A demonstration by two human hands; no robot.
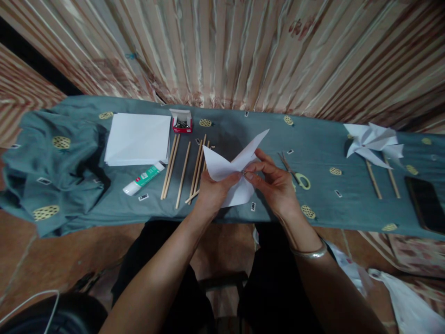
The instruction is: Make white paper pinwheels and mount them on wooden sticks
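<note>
My left hand pinches a white paper pinwheel above the table, thumb pressed at its centre. Two of the pinwheel's points stick up and away from me. From the other side, my right hand is closed on the same paper, with thumb and index finger meeting at the middle. A tiny dark, shiny thing shows between the fingertips there, too small to name. Wooden sticks lie just left of my left hand. A pair of scissors with yellow-green handles rests right of my right hand.
A stack of white paper lies at left, beside a glue stick and a red open box of small metal pieces. Finished-looking pinwheels on sticks and a phone are at right. A striped curtain hangs behind the cloth-covered table.
</note>
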